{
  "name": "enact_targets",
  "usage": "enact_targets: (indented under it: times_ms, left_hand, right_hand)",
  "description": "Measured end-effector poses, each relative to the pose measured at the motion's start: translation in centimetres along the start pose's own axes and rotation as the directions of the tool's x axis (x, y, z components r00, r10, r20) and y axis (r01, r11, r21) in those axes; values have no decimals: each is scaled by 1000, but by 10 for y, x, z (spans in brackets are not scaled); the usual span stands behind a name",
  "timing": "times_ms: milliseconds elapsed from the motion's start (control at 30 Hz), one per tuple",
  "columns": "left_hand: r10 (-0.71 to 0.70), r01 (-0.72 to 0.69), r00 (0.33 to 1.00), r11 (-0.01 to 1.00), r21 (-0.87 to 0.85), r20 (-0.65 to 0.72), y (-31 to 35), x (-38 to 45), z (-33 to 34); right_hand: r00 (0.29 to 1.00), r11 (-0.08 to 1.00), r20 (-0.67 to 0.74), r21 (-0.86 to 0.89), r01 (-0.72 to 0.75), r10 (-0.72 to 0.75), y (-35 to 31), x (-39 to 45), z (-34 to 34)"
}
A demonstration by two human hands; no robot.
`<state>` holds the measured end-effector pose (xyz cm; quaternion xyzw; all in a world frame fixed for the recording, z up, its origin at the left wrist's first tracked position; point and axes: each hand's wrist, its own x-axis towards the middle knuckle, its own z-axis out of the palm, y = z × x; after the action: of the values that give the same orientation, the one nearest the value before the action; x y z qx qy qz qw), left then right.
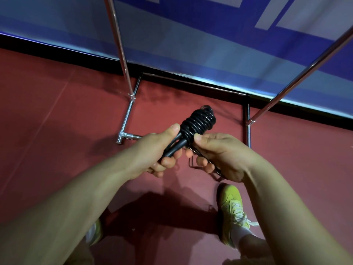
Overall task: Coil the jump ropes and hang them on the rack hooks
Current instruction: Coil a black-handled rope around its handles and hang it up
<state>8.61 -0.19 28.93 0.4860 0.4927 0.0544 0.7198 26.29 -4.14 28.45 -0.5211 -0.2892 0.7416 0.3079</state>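
- 2 hands share 1 black jump rope [194, 127]: the left hand [162, 150] is wrapped round the handles, thumb up along them, and the wound coil sticks out past that fist, up and away from the person.
- The right hand [215, 155] pinches the coil's near end with its thumb, its fingers curled under some thin dark wire or cord; what it is I cannot tell.
- The rack [248, 119] stands just beyond the coil's tip, its 2 uprights either side; no hooks show here.
- Nothing sits between grip and rack; a yellow shoe [231, 203] is below the right hand.

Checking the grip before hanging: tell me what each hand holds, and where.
The left hand grips the jump rope by its handles; the right hand pinches the coiled cord's lower edge.
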Motion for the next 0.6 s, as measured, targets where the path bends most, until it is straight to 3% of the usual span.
enact_targets:
  times_ms: [233, 400, 600]
  left_hand:
    - [75, -38, 981, 978, 204, -178, -6, 8, 4]
    - [157, -44, 957, 910, 413, -243, -10, 14, -11]
    - [233, 4, 940, 719, 695, -247, -16, 17, -19]
  right_hand:
    - [984, 939, -176, -343, -36, -26, 4, 4, 6]
    - [959, 900, -282, -423, -110, -16, 11, 10, 12]
    - [968, 875, -242, -479, -65, -60, 19, 15, 14]
